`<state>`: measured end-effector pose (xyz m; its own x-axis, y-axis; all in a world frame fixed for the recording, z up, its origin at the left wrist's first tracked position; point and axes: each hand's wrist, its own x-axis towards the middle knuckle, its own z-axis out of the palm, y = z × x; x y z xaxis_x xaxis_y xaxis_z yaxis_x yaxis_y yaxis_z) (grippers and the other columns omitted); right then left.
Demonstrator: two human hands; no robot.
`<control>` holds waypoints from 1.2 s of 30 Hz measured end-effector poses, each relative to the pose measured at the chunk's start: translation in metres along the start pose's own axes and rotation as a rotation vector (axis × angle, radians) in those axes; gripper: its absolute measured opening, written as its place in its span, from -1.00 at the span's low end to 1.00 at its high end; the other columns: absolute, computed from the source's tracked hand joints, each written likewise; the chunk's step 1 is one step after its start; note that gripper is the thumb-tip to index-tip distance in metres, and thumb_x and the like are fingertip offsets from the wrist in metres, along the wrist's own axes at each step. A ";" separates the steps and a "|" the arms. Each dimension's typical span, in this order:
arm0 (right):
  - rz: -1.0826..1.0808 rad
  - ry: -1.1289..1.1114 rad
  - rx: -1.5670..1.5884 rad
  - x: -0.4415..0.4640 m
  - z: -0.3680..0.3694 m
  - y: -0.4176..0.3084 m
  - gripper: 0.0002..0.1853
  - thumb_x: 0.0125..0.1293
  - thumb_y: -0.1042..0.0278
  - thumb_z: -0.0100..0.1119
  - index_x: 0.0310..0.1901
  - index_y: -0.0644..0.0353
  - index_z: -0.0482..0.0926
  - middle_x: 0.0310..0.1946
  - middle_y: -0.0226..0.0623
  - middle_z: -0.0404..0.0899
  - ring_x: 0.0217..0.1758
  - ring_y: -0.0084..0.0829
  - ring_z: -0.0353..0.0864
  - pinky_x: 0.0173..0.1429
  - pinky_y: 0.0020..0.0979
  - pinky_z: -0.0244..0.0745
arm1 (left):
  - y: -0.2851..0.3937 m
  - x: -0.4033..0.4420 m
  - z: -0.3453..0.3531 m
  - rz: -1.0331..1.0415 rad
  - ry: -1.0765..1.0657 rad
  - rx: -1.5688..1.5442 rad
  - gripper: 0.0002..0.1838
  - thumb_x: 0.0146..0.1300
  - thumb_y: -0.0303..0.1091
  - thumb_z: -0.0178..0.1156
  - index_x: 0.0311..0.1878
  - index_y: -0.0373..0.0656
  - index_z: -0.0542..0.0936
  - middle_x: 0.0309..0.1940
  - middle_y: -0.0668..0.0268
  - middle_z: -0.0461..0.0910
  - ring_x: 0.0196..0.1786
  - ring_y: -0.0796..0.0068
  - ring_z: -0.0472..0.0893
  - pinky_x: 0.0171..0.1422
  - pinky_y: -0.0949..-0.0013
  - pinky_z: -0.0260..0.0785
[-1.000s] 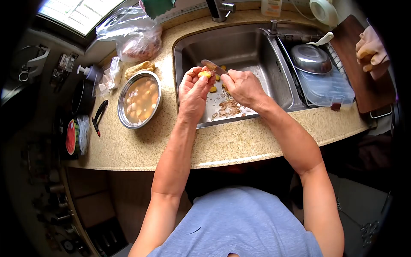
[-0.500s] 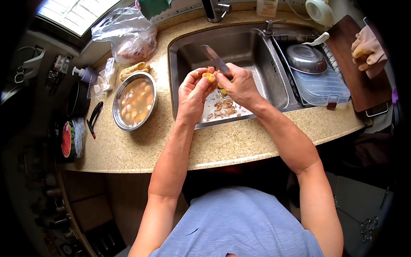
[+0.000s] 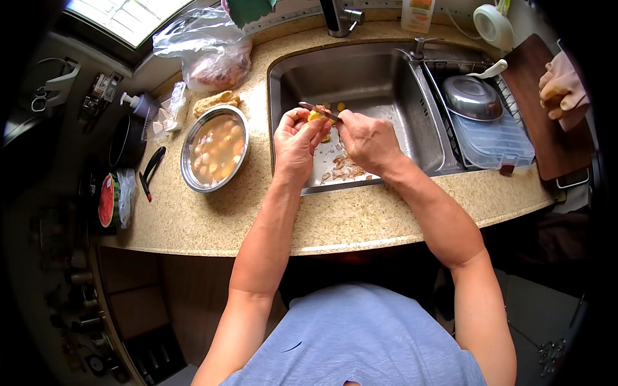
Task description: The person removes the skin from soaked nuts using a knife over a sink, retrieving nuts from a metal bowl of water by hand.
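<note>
Over the sink (image 3: 386, 138), my left hand (image 3: 295, 147) pinches a small yellow piece of food (image 3: 314, 116), whose kind I cannot make out, between thumb and fingers. My right hand (image 3: 373, 143) is closed on a knife (image 3: 310, 106), its blade nearly edge-on and lying across the yellow piece. The handle is hidden in my fist. Below my hands, brown peelings (image 3: 346, 170) lie scattered on the sink bottom, with a few yellow pieces (image 3: 340, 106) further back. Left of the sink stands a metal bowl (image 3: 187, 172) of cloudy water with several round, pale brown pieces in it.
A plastic bag (image 3: 215, 61) lies behind the bowl. A black-handled tool (image 3: 153, 167) and a cut watermelon (image 3: 107, 201) are at the left. Right of the sink, a rack holds a metal lid-like dish (image 3: 473, 96) and a clear plastic box (image 3: 492, 141); the faucet (image 3: 335, 19) stands behind.
The knife has turned from pointing up and away, with its blade face showing, to lying edge-on across the yellow piece. The view has shifted slightly left.
</note>
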<state>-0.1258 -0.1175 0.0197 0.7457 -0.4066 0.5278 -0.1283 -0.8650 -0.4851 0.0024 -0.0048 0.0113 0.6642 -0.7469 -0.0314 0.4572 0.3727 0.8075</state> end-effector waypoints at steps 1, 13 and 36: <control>0.000 0.000 0.000 -0.001 0.001 0.001 -0.84 0.41 0.29 0.12 -0.29 0.16 0.47 -0.52 -0.13 0.61 -0.47 -0.03 0.67 -0.40 -0.09 0.57 | 0.003 -0.002 0.003 0.000 0.000 -0.001 -0.53 0.34 -0.57 0.29 0.27 -0.25 0.39 0.03 0.13 0.66 -0.02 0.43 0.72 0.11 0.45 0.66; 0.199 -0.030 0.092 0.001 -0.001 0.001 -0.80 0.45 0.25 0.08 -0.29 0.19 0.47 -0.48 -0.06 0.65 -0.40 0.08 0.67 -0.31 0.01 0.55 | 0.003 -0.004 0.001 -0.043 0.047 -0.026 -0.64 0.32 -0.61 0.28 0.17 -0.29 0.53 0.07 0.10 0.65 0.14 0.26 0.68 0.22 0.37 0.62; 0.209 0.008 0.263 0.006 -0.003 0.000 -0.77 0.43 0.19 0.16 -0.18 0.20 0.55 -0.37 -0.10 0.70 -0.27 -0.02 0.71 -0.21 -0.09 0.58 | 0.002 -0.002 -0.001 -0.090 -0.021 -0.118 -0.75 0.44 -0.48 0.19 0.14 -0.21 0.54 0.08 0.14 0.66 0.18 0.26 0.66 0.26 0.30 0.60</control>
<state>-0.1233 -0.1212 0.0248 0.7157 -0.5705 0.4028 -0.1042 -0.6575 -0.7462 0.0029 -0.0019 0.0122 0.6052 -0.7913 -0.0874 0.5815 0.3644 0.7273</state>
